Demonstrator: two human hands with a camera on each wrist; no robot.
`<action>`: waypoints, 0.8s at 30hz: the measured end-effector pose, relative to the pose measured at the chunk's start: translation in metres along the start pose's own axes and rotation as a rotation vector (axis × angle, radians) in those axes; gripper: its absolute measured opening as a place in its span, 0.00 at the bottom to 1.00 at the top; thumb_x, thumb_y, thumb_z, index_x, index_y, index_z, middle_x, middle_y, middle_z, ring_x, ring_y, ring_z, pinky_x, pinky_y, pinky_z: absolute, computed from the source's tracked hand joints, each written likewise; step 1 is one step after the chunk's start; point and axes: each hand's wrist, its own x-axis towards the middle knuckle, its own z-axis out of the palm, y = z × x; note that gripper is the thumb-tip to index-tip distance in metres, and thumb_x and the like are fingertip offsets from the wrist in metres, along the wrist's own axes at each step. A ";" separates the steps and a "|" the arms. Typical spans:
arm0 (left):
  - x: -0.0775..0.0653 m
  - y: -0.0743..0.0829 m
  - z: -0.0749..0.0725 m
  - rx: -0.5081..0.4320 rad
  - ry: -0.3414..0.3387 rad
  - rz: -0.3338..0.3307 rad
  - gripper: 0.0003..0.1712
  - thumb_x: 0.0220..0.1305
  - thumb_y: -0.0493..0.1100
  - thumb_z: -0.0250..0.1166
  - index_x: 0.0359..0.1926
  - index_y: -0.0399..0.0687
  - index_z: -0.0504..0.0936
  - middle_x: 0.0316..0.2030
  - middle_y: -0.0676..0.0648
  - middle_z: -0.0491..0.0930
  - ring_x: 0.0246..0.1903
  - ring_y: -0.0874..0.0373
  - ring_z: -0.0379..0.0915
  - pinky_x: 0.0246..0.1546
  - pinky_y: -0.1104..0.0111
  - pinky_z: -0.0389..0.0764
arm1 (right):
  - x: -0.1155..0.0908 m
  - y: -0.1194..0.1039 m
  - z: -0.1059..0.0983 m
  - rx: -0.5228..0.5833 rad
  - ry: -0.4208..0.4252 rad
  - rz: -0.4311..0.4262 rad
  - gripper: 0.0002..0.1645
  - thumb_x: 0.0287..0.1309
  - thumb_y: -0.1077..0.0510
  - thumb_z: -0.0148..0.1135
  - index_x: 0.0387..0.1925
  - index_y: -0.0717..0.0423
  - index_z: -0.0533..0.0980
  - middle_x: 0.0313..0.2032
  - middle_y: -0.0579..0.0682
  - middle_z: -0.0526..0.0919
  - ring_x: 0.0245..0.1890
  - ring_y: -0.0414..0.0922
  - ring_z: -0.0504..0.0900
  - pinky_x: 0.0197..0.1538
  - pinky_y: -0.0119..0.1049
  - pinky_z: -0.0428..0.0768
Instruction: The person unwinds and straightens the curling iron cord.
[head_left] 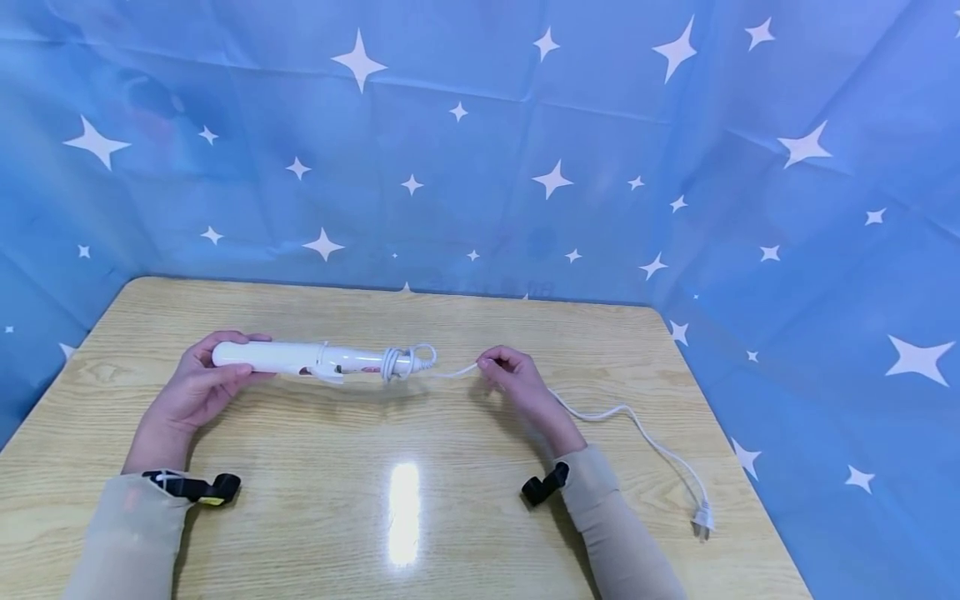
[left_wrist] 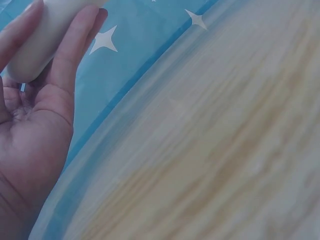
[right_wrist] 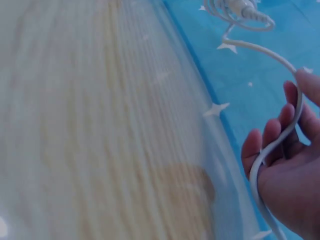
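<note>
A long white hair-styling iron (head_left: 281, 357), apparently a curling iron, lies crosswise above the table in the head view. My left hand (head_left: 197, 385) grips its thick rounded end between thumb and fingers. Several turns of white cord (head_left: 389, 364) are wound round the narrower right end. From there the power cord (right_wrist: 260, 48) runs to my right hand (head_left: 519, 385), which pinches it between thumb and forefinger. In the right wrist view the cord crosses the palm, with the other fingers loosely bent. The left wrist view shows only the iron's rounded end (left_wrist: 42, 42).
Beyond my right hand the cord trails across the wooden table (head_left: 322, 500) to a two-pin plug (head_left: 702, 517) near the right edge. A blue curtain (head_left: 480, 208) with white stars hangs behind and beside the table. Light glares on the tabletop in front.
</note>
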 end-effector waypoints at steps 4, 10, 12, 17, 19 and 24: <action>0.000 0.000 -0.001 -0.014 -0.003 0.002 0.31 0.65 0.10 0.38 0.56 0.28 0.79 0.60 0.32 0.78 0.61 0.42 0.76 0.57 0.48 0.78 | 0.001 -0.001 -0.004 0.003 0.012 0.010 0.14 0.76 0.60 0.56 0.48 0.71 0.77 0.38 0.69 0.74 0.37 0.59 0.74 0.43 0.42 0.82; 0.000 0.000 0.000 0.002 0.005 -0.009 0.30 0.66 0.10 0.39 0.57 0.29 0.79 0.60 0.33 0.78 0.61 0.42 0.76 0.57 0.48 0.79 | 0.003 -0.001 -0.003 -0.006 -0.046 -0.016 0.18 0.79 0.60 0.49 0.43 0.73 0.78 0.32 0.68 0.74 0.33 0.58 0.73 0.41 0.39 0.76; 0.000 -0.001 0.001 0.015 0.012 -0.014 0.29 0.66 0.11 0.40 0.57 0.29 0.79 0.61 0.33 0.78 0.61 0.43 0.76 0.57 0.49 0.80 | 0.003 -0.002 -0.001 -0.012 -0.065 -0.027 0.19 0.80 0.61 0.48 0.42 0.75 0.78 0.32 0.65 0.76 0.33 0.56 0.73 0.40 0.38 0.76; 0.000 -0.003 0.004 0.071 0.050 -0.028 0.28 0.67 0.12 0.42 0.55 0.31 0.81 0.61 0.35 0.78 0.61 0.45 0.76 0.56 0.50 0.82 | -0.001 -0.008 0.000 -0.056 -0.107 -0.038 0.20 0.80 0.61 0.47 0.45 0.76 0.78 0.40 0.66 0.81 0.39 0.49 0.80 0.51 0.49 0.84; 0.000 -0.005 0.004 0.087 0.061 -0.030 0.28 0.67 0.12 0.43 0.55 0.32 0.81 0.61 0.35 0.78 0.61 0.46 0.76 0.55 0.51 0.83 | -0.002 -0.011 0.000 -0.089 -0.132 -0.046 0.19 0.80 0.61 0.48 0.47 0.75 0.78 0.44 0.69 0.81 0.42 0.48 0.82 0.55 0.57 0.83; 0.001 -0.008 0.005 0.085 0.046 -0.038 0.28 0.67 0.12 0.43 0.56 0.32 0.81 0.61 0.36 0.78 0.61 0.46 0.75 0.56 0.50 0.82 | -0.005 -0.021 0.003 -0.164 -0.174 -0.075 0.15 0.78 0.61 0.52 0.49 0.70 0.80 0.44 0.70 0.82 0.44 0.49 0.83 0.55 0.60 0.82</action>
